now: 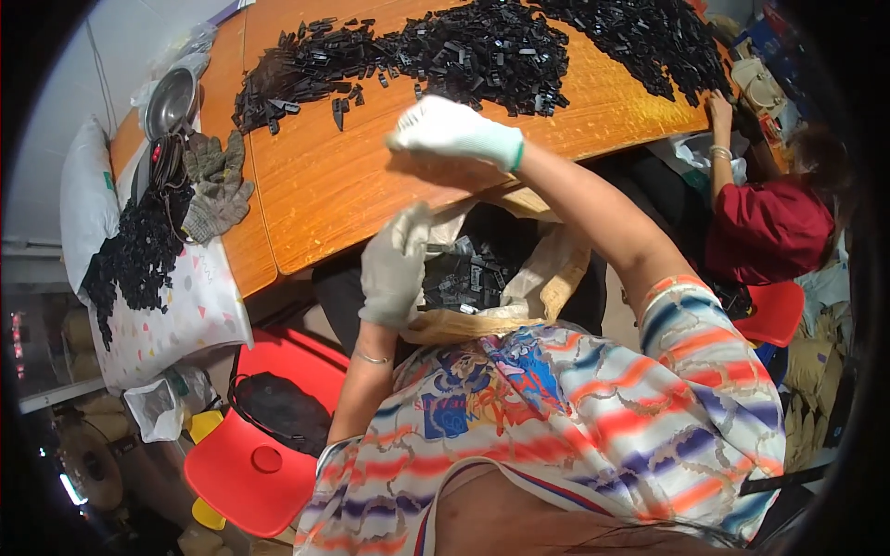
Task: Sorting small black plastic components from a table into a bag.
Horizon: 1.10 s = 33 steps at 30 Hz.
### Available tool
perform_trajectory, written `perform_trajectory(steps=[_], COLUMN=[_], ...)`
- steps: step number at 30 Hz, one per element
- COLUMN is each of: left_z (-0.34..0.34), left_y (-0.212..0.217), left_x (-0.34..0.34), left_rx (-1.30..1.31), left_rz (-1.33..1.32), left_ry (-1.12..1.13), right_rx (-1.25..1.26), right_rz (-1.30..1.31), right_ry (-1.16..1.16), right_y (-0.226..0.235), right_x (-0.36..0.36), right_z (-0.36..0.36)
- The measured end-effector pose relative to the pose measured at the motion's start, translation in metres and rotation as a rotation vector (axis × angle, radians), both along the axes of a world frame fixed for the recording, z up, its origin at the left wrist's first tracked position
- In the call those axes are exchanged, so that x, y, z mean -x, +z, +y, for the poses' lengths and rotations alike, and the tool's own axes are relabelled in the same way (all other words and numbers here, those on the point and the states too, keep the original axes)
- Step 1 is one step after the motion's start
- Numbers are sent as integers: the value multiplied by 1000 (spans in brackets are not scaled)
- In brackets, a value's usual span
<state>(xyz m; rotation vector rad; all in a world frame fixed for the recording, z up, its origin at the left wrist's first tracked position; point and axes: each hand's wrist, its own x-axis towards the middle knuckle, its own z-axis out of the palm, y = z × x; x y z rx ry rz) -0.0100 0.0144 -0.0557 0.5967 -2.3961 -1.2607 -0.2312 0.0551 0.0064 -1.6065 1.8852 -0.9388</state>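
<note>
My right hand (456, 134), in a white knit glove, is over the front part of the wooden table (324, 190), fingers curled together. Whatever it may hold is too small to make out. Close to the table's front edge is my left hand (391, 269), in a greyish glove, its fingers bent and pressed together; I cannot see what is in them. Beside it, on my lap, an open pale sack (553, 278) holds many small black plastic pieces (468, 276). A large heap of similar black pieces (477, 56) lies on the table beyond my right hand.
Another black heap (640, 42) lies at the far right, where a person in a red top (769, 227) reaches to the table. On the left are grey gloves (215, 181), a metal bowl (171, 102) and black scraps (139, 255). A red chair (250, 463) stands at lower left.
</note>
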Motion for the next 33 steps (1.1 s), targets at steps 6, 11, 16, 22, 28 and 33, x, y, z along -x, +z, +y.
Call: perform_trajectory(steps=[6, 11, 16, 22, 28, 33], left_z=[-90, -169, -195, -209, -195, -182], left_y=[33, 25, 24, 7, 5, -2], left_x=[56, 104, 122, 121, 113, 103], left_rx=[625, 915, 1007, 1057, 991, 835], left_rz=[-161, -264, -223, 30, 6, -41], left_ry=[198, 28, -107, -187, -130, -107], right_rx=[-138, -216, -305, -114, -125, -19], right_rz=[267, 301, 428, 489, 143, -26], right_ry=[-560, -586, -508, -500, -501, -488], right_y=[-30, -39, -46, -45, -32, -34], right_x=[17, 16, 31, 16, 4, -9], right_z=[-92, -127, -127, -101, -71, -53])
